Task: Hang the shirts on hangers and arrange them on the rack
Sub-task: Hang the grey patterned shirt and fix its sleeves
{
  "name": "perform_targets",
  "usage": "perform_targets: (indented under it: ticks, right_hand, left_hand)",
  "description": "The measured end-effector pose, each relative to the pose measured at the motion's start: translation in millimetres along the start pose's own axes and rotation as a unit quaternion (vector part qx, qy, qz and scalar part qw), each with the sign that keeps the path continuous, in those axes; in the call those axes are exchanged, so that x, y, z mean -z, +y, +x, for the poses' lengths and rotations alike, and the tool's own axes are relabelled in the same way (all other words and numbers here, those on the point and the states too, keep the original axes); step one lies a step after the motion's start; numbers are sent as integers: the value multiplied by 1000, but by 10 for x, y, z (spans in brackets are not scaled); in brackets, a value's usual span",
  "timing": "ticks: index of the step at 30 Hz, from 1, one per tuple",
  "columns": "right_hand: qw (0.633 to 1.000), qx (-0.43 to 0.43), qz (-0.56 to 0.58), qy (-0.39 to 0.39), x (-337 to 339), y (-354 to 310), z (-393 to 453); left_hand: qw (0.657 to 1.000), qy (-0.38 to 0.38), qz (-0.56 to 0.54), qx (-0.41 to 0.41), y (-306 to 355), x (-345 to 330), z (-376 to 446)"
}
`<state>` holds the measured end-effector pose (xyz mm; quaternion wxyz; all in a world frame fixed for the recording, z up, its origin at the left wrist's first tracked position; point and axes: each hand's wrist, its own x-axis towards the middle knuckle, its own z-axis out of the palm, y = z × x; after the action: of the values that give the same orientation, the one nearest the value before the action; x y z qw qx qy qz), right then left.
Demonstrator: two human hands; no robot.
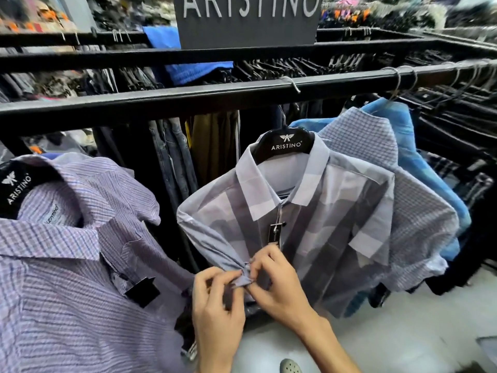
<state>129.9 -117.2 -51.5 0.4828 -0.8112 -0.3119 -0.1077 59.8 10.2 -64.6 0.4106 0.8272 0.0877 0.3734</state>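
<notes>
A grey-and-lilac block-check shirt [317,211] hangs on a black hanger [285,144] marked ARISTINO, its hook over the front rail of the black rack [188,99], about midway along. Both hands work at the shirt's front placket, low down. The left hand [215,300] has its fingers curled and pinches the gathered fabric edge; the right hand [274,281] pinches the same bunched edge from the other side, thumb and forefinger closed on it. A black price tag [275,232] dangles just below the collar. Behind this shirt, toward the rail's right end, hang a fine-check lilac shirt [419,211] and a blue shirt [419,162]. Near the left end a purple striped shirt [67,251] sits on another ARISTINO hanger [16,187]. A grey brand sign [247,20] stands above the rack.
</notes>
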Motion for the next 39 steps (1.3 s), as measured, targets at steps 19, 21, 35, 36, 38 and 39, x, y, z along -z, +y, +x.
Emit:
perform_targets:
  ticks: [19,21,35,36,38,39]
  right_hand:
    - [992,-35,43,-115,341,-1,-354]
    - [980,-89,59,-170,396,26,-429]
    - [943,-165,263,-123,412,-121,-812]
    - [935,-178,282,-123,395,-139,-797]
    - [926,-189,292,-145,351,-153,-753]
    - [927,-179,284,-164,334,-147,-737]
  left_hand:
    - [993,30,115,-1,577,57,-378]
    - [991,76,109,20,641,12,-481]
    - [988,43,61,139,994,102,-972]
    - [988,45,51,138,1068,126,-950]
    - [986,62,38,148,1165,180,-872]
    - [984,77,38,155,1203,222,-816]
